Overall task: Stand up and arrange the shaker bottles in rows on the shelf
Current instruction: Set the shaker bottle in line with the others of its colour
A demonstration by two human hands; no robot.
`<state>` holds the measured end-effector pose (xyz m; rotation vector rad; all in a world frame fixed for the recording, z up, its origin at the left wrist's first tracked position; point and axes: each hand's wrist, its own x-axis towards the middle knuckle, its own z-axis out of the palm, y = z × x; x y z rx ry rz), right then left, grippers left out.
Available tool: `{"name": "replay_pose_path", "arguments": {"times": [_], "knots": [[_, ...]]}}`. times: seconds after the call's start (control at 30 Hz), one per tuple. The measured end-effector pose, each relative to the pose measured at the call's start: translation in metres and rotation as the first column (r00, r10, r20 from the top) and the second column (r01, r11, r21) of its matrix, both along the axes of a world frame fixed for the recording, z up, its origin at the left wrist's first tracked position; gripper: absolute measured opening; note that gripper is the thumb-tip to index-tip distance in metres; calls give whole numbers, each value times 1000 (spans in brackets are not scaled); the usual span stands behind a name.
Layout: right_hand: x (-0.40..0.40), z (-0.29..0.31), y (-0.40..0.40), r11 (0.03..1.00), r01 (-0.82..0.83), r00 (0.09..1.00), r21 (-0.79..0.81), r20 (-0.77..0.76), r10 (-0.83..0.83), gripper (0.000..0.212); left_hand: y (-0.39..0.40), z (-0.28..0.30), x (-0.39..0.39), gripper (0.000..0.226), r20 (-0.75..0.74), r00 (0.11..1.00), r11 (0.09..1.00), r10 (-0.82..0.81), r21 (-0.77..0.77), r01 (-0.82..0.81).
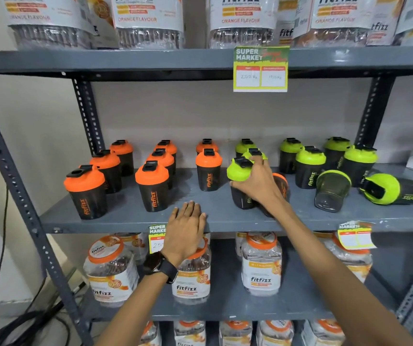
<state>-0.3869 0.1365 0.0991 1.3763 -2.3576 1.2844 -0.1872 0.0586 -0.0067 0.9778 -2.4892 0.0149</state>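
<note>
Head view: right hand clamps upright green bottle; toppled bottles lie farther right; left hand flat, empty on shelf.

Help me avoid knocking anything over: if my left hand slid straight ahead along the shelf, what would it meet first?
Probably nothing soon: the left hand points into the bare gap between two orange-lidded shakers. Depth is uncertain, though.

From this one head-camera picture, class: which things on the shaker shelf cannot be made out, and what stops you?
- Orange-lidded bottle, head view: mostly hidden behind the right hand; lying or tilted, cannot tell.
- Green-lidded bottle: body partly covered by the same hand.
- Lower price tag: cut off by the left hand.
- Rightmost price tag: too blurred to read.
</note>
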Motion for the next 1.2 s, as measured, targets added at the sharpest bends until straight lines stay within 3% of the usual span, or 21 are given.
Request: {"name": "replay_pose_path", "arguments": {"times": [0.3, 0.37, 0.43, 0.53, 0.6, 0.67, 0.8, 0.9, 1.07, 1.2], "knots": [[-4, -9, 10, 990, 122, 975, 64, -196, -108, 101, -2, -3, 0, 56, 0, 1000, 1000, 8, 7, -8], [-5, -8, 16, 998, 54, 991, 41, -121, -49, 104, -2, -3, 0, 56, -2, 1000, 1000, 12, 8, -12], [-10, -6, 27, 996, 24, 999, -90, -30, -27, 94, -1, -3, 0, 56, 0, 1000, 1000, 15, 8, -15], [-34, -4, 42, 962, 164, 984, -219, 105, -143, 75, -1, -2, 0, 56, 3, 1000, 1000, 17, 11, -17], [-56, -2, 48, 964, 255, 951, -69, 198, -237, 60, 0, -1, 0, 56, -4, 1000, 1000, 13, 23, -13], [-72, -2, 49, 966, 226, 913, 127, 317, -255, 49, 1, -1, 0, 56, -6, 1000, 999, 6, 35, -6], [-71, -5, 47, 983, 45, 790, 176, 596, -143, 63, 1, 0, 0, 56, -12, 1000, 999, 9, 46, -8], [-69, -9, 47, 980, -3, 769, 201, 627, -126, 64, 2, 0, 1, 56, -3, 1000, 999, 16, 40, -15], [-73, -16, 58, 999, 29, 657, 21, 753, -35, 61, 4, 1, 1, 55, 3, 1000, 999, 29, 32, -29], [-63, -24, 75, 993, 98, 705, -60, 709, -27, 59, 4, 2, 3, 56, 13, 1000, 999, 11, 48, -12]]}}
